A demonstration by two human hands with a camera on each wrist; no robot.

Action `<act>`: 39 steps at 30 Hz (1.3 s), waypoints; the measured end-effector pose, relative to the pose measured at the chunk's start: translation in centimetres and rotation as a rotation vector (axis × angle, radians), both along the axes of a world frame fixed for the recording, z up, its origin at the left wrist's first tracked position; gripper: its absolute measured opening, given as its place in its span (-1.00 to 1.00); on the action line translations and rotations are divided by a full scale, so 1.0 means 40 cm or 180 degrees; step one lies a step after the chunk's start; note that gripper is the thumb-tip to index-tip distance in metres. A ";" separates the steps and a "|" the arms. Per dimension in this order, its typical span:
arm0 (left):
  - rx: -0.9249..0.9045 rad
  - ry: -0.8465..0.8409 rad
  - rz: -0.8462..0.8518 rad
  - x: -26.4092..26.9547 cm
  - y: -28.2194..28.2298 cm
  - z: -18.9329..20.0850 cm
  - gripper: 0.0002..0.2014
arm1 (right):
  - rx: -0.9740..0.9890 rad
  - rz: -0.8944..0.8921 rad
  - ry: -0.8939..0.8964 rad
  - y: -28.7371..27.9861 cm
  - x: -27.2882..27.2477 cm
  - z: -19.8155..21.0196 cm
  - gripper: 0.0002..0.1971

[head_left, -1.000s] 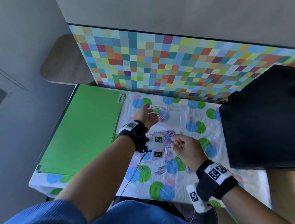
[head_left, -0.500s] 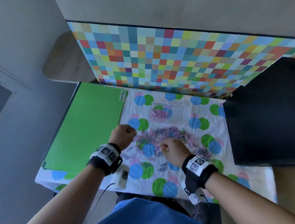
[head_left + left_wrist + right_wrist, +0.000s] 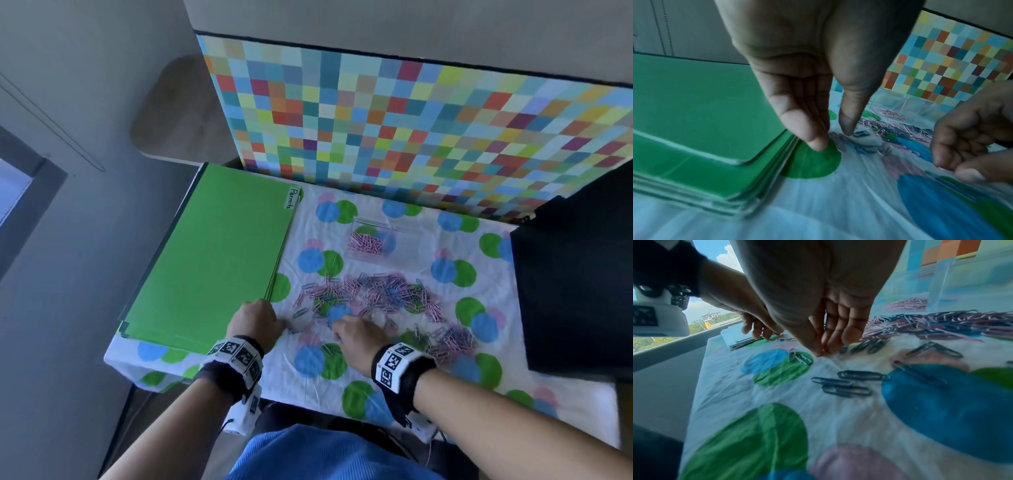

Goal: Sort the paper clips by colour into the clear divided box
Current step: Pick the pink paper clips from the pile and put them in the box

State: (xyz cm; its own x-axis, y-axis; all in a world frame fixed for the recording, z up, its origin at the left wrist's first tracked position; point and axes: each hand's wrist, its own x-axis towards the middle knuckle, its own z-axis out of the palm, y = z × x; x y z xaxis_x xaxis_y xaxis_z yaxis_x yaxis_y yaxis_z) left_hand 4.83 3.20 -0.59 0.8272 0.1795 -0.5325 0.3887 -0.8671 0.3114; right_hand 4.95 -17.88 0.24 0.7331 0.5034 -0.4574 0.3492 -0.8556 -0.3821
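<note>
1. We see the left hand (image 3: 257, 322) low over the table's spotted cloth (image 3: 342, 387), just beside the corner of the green folder stack (image 3: 212, 260). In the left wrist view its fingers (image 3: 807, 128) lie straight and together, the thumb apart by a narrow gap; fingertips at the cloth, next to a few blue paper clips (image 3: 860, 134). We cannot tell that it holds anything.
2. The right hand (image 3: 359, 337) is down at the near edge of the mixed pile of pink and blue paper clips (image 3: 380, 291). In the right wrist view its fingers (image 3: 838, 331) bunch against the thumb, tips at the cloth. Whether a clip sits in the pinch, we cannot tell.
3. Loose blue clips (image 3: 849, 382) lie on the cloth near the right hand.
4. The clear divided box (image 3: 383, 240) stands beyond the pile, pink clips (image 3: 365, 242) in its left compartment.
</note>
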 end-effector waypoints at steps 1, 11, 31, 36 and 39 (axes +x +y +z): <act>0.0005 0.0064 0.0036 0.005 -0.006 -0.002 -0.67 | -0.0006 -0.0013 -0.0013 0.002 -0.002 0.002 -0.76; -0.0307 0.0054 0.0051 0.012 -0.028 0.011 -0.76 | 0.0383 -0.0712 0.0170 -0.008 0.011 0.007 -0.85; -0.2208 -0.0259 0.1249 0.040 0.041 0.061 -0.89 | 0.0293 -0.0373 -0.0064 0.038 0.035 -0.010 -0.95; -0.2294 -0.0327 0.1147 0.076 0.025 0.073 -0.89 | 0.0238 -0.0056 -0.0240 0.035 0.020 -0.020 -0.96; -0.2268 -0.0257 0.1029 0.091 0.013 0.062 -0.88 | 0.0273 0.0002 -0.0238 0.021 0.012 -0.020 -0.89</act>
State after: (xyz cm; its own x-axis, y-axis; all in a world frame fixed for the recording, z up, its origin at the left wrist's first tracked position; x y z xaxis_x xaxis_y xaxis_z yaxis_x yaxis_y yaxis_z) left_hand 8.48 3.74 1.87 0.8332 0.0557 -0.5501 0.5401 -0.2956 0.7880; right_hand 5.44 -17.02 -0.55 0.7631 0.5390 -0.3566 0.3801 -0.8205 -0.4269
